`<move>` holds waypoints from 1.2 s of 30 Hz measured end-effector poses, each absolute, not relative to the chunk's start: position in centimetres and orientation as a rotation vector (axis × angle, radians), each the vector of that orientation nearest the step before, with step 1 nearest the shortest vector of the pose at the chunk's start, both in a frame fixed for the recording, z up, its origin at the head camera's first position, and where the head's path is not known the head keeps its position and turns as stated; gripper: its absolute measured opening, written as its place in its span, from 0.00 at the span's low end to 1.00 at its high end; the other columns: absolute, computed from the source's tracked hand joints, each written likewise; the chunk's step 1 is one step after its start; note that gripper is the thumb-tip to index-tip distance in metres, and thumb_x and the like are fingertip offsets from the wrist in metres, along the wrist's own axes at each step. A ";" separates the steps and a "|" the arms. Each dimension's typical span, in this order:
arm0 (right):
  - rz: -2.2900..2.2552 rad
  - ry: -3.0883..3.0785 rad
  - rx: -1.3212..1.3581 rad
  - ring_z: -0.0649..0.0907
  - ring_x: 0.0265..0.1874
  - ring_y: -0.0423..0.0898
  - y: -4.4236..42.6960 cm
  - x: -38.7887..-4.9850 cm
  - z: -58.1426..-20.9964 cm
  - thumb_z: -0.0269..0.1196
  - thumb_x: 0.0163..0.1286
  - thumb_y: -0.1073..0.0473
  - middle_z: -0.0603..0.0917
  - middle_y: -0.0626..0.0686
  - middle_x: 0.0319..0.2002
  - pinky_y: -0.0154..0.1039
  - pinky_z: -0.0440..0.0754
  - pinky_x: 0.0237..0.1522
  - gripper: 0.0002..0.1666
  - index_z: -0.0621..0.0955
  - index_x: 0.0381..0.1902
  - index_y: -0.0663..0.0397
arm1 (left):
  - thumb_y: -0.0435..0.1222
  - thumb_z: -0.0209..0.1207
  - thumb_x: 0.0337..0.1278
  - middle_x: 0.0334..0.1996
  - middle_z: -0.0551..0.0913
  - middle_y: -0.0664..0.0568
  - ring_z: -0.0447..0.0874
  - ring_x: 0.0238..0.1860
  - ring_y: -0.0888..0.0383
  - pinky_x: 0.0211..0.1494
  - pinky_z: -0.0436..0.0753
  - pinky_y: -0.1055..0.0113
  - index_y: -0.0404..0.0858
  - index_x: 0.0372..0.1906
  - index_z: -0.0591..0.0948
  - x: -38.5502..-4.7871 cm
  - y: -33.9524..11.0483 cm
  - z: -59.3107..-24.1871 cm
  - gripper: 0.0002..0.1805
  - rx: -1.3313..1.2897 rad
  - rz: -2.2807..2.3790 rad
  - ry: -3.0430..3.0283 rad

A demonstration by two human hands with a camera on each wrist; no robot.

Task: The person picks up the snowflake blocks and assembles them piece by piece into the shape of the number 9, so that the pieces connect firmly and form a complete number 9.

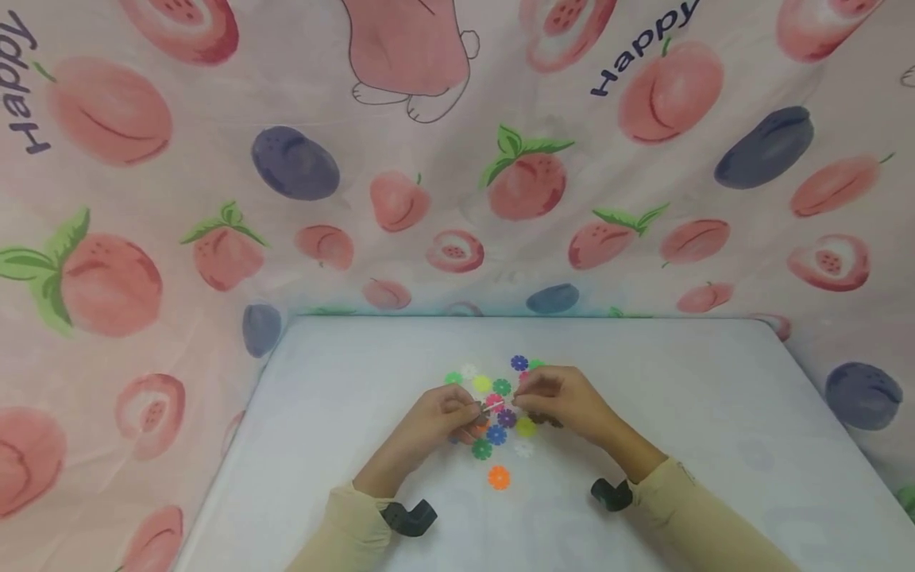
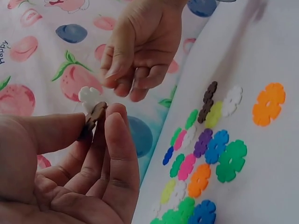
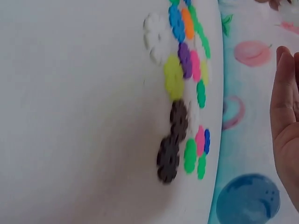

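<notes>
Between its thumb and fingers, my left hand (image 1: 439, 413) pinches a brown snowflake disc (image 2: 96, 115) above the table. A white snowflake disc (image 2: 89, 96) sticks out from the brown one at an angle; the two appear joined. Just across from them is my right hand (image 1: 568, 400), its fingers loosely bent and apart from the discs. Nothing shows in its grasp in the left wrist view. At the edge of the right wrist view only part of the right-hand fingers (image 3: 284, 100) appears. Below both hands lie loose snowflake discs, including a purple disc (image 1: 506, 418) and a blue disc (image 1: 496, 434).
An orange disc (image 1: 499, 477) lies apart, nearer the body. Two brown discs (image 3: 173, 140) lie by the right hand's side of the cluster. The white table (image 1: 322, 357) meets a fruit-print cloth (image 1: 457, 159) at its back and sides. Black straps circle both wrists.
</notes>
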State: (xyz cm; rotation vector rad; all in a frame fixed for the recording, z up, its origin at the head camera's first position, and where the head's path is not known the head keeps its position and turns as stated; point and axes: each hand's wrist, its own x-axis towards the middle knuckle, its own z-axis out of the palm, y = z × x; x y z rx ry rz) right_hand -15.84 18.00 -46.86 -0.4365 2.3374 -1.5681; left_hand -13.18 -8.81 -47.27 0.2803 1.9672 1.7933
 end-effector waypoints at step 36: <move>-0.748 2.672 -0.263 0.80 0.41 0.47 23.0 -18.2 -50.1 0.79 0.52 0.49 0.86 0.46 0.37 0.47 0.82 0.44 0.13 0.87 0.35 0.41 | 0.33 0.62 0.68 0.52 0.86 0.33 0.90 0.46 0.52 0.51 0.88 0.63 0.31 0.41 0.76 -13.5 -10.5 -47.9 0.09 0.194 1.847 1.937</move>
